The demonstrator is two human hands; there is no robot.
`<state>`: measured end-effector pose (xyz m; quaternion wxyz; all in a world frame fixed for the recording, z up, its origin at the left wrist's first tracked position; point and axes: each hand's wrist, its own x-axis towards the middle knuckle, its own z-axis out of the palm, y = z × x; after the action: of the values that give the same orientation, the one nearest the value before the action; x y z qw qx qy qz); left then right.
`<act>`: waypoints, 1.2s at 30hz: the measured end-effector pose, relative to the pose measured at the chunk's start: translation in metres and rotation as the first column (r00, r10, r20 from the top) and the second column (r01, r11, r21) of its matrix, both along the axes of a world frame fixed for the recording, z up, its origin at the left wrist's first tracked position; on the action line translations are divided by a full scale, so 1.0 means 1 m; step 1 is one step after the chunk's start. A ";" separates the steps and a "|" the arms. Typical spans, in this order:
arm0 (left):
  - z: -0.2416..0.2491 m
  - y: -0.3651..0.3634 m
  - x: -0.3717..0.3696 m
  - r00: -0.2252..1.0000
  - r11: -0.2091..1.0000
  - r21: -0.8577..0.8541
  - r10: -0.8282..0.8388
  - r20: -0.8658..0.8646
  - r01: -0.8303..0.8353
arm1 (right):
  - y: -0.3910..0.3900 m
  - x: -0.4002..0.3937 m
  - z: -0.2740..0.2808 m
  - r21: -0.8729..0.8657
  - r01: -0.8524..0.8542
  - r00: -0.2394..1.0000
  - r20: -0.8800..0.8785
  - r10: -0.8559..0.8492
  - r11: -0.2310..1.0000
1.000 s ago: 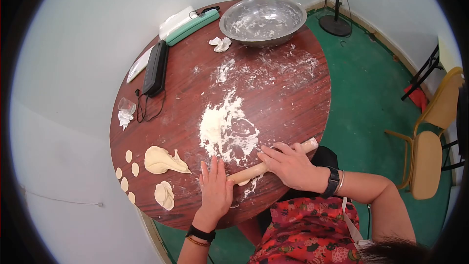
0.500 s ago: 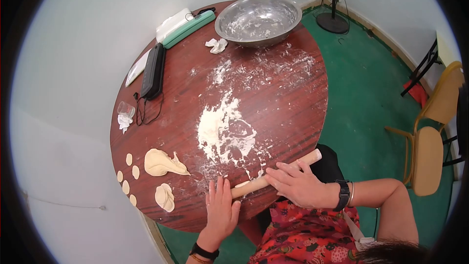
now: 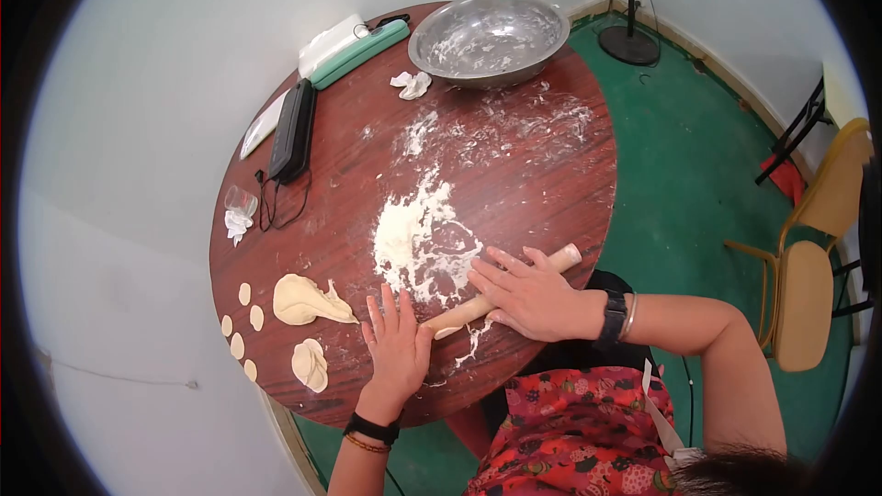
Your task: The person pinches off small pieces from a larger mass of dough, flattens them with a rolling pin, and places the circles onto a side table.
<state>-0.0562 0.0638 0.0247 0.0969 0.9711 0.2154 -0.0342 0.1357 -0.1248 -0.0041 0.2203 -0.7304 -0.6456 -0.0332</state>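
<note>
A wooden rolling pin [image 3: 462, 314] lies at a slant across the near side of the table, over a small piece of dough [image 3: 446, 332] that shows only in part along its near edge. My left hand [image 3: 397, 349] rests at the pin's left end with its fingers stretched and spread. Flat across the pin's right half lies my right hand [image 3: 533, 298], fingers extended. Left of my left hand are a large lump of dough [image 3: 301, 301], a stack of flattened dough rounds [image 3: 310, 366] and several small dough pieces [image 3: 256, 317] near the table's edge.
Loose flour [image 3: 404, 234] covers the middle of the round table [image 3: 542, 193]. A steel basin [image 3: 491, 41] stands at the far edge. A black device with a cord [image 3: 292, 133], a green case [image 3: 360, 53] and a glass [image 3: 241, 200] sit at left. Chair [image 3: 807, 303] at right.
Both hands and the rolling pin have moved away from my body, up the table and slightly left. The dough piece now shows on the pin's near side instead of its far side.
</note>
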 end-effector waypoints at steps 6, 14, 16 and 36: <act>0.006 -0.017 -0.019 0.998 0.990 -0.142 -0.018 -0.053 0.011 | -0.021 -0.008 0.007 -0.044 -0.094 0.994 -0.067 0.091 0.995; 0.004 -0.041 -0.042 0.999 0.980 -0.197 -0.041 -0.035 0.033 | -0.047 -0.016 0.010 -0.135 -0.204 0.974 -0.130 0.186 0.970; 0.005 -0.030 -0.028 0.998 0.994 -0.110 -0.022 -0.054 0.016 | -0.029 -0.006 0.009 -0.144 -0.191 0.976 -0.134 0.172 0.971; 0.009 -0.033 -0.028 0.995 0.984 -0.176 -0.046 -0.092 0.030 | -0.033 -0.001 0.014 -0.216 -0.277 0.957 -0.146 0.250 0.936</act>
<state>-0.0842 0.0308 0.0338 0.1703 0.9601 0.1973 -0.1015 0.1349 -0.1582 0.0098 0.1722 -0.6587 -0.7232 0.1157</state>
